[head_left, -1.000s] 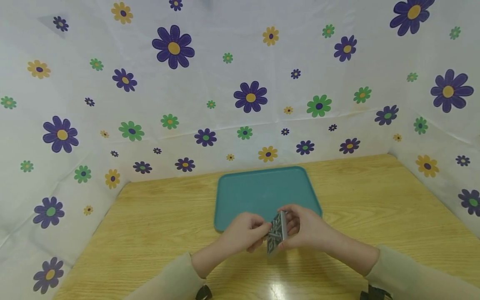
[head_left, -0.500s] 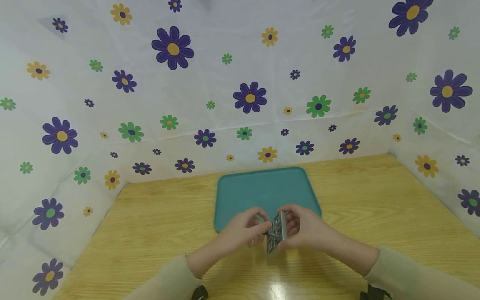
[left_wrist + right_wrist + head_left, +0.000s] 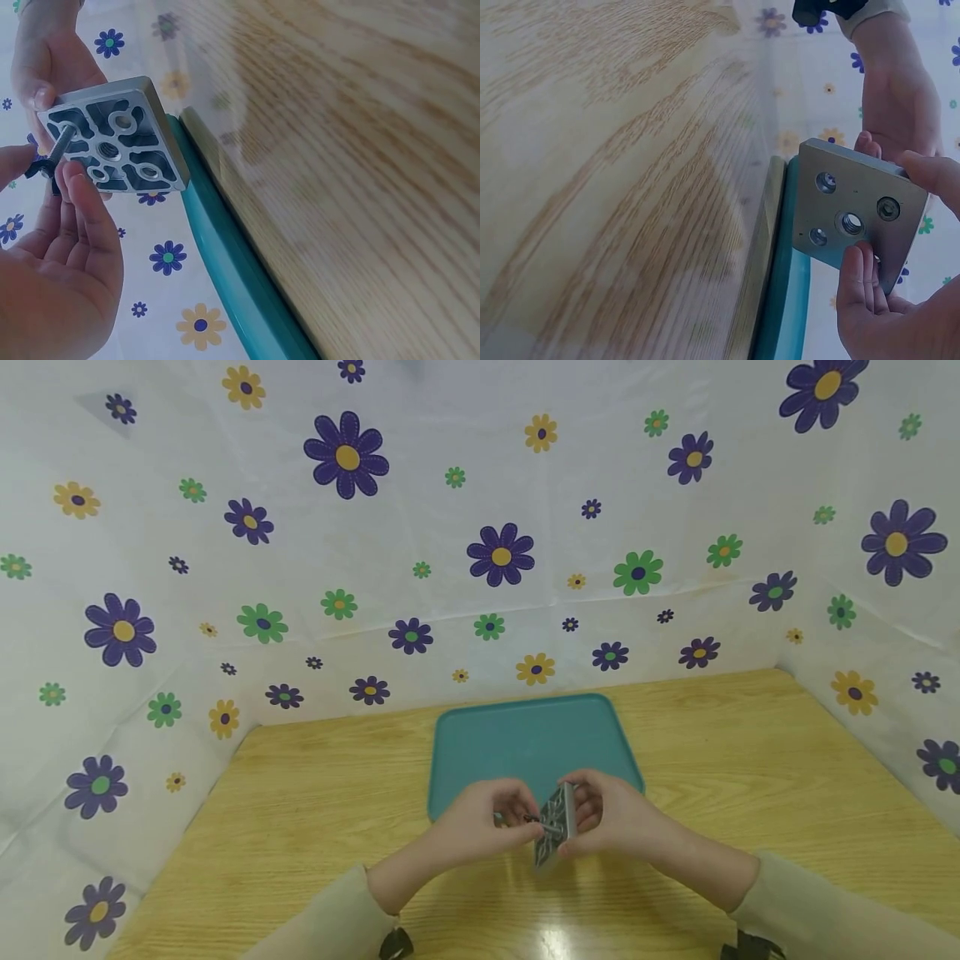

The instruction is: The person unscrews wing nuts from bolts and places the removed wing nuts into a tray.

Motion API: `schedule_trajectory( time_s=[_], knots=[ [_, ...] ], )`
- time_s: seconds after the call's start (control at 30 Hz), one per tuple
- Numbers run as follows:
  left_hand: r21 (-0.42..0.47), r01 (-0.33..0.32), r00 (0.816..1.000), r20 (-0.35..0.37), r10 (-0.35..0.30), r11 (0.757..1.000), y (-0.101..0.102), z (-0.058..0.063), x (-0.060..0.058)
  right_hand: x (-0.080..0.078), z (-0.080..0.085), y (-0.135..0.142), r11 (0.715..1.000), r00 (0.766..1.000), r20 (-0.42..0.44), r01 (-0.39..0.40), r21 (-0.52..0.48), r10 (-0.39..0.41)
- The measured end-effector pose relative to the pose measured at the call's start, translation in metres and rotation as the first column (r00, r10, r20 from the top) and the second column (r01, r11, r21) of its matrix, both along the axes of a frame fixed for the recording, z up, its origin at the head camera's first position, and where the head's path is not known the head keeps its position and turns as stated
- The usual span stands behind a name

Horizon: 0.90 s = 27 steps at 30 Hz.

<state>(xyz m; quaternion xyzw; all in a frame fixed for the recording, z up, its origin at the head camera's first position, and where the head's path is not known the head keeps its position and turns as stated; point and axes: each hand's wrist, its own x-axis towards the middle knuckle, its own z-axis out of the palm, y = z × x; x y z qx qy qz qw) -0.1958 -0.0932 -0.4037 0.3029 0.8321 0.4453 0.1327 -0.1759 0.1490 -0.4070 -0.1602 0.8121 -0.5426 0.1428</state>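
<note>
My right hand [image 3: 626, 818] grips a square grey metal plate [image 3: 859, 196] by its edges, holding it tilted up over the table near the tray's front. Ribs and recesses mark the side facing left; the other side is flat, with several holes and a socket bolt head [image 3: 888, 208] in one corner. From the ribbed side sticks the bolt's threaded shank [image 3: 63, 142], carrying a black wing nut [image 3: 46, 166]. Thumb and fingers of my left hand [image 3: 468, 827] pinch that wing nut near the shank's outer end.
Behind the hands a teal tray [image 3: 532, 743] lies on the wood-grain table [image 3: 322, 793]. White cloth [image 3: 420, 527] printed with flowers stands around the back and both sides.
My left fingers have shifted and spread around the wing nut, with the left wrist drawn slightly leftward. The right hand and the plate have stayed nearly still.
</note>
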Motion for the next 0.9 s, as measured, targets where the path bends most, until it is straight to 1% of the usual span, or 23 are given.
schedule_trajectory(
  time_s=[0.1,0.3,0.47,0.57,0.63,0.7,0.8,0.83,0.87,0.9],
  knots=[
    [0.007,-0.008,1.000,0.017,0.008,1.000,0.001,0.001,0.000,0.001,0.000,0.000,1.000,1.000,-0.004,0.001,-0.005,-0.001],
    [0.041,-0.037,0.992,0.119,0.032,0.998,0.004,0.002,0.001,0.002,0.001,-0.001,1.000,1.000,-0.007,-0.002,-0.009,0.002],
    [0.044,-0.056,0.990,0.133,0.050,0.997,0.007,0.001,0.001,0.003,0.000,-0.002,1.000,1.000,-0.011,-0.007,-0.007,0.007],
    [0.047,-0.082,0.983,0.169,0.073,0.996,0.009,0.002,0.001,0.003,0.000,-0.002,1.000,1.000,-0.014,-0.007,-0.002,0.007],
    [0.054,-0.110,0.969,0.227,0.095,0.993,0.011,0.002,0.002,0.003,0.000,-0.002,1.000,1.000,-0.014,-0.010,0.000,0.010],
    [0.065,-0.146,0.943,0.312,0.119,0.987,0.012,0.002,0.003,0.003,0.000,-0.001,1.000,1.000,-0.014,-0.014,0.004,0.015],
    [0.086,-0.192,0.892,0.431,0.137,0.978,0.013,0.001,0.004,0.002,0.000,-0.001,1.000,1.000,-0.011,-0.026,0.001,0.026],
    [0.090,-0.203,0.877,0.458,0.141,0.975,0.013,0.000,0.004,0.002,0.000,-0.001,1.000,0.999,-0.012,-0.029,0.000,0.029],
    [0.094,-0.210,0.867,0.479,0.141,0.973,0.013,-0.001,0.004,0.002,-0.001,-0.001,1.000,0.999,-0.011,-0.030,0.001,0.030],
    [0.097,-0.213,0.861,0.489,0.140,0.972,0.013,-0.001,0.004,0.002,-0.001,-0.001,0.999,0.999,-0.010,-0.032,-0.003,0.032]
  ],
)
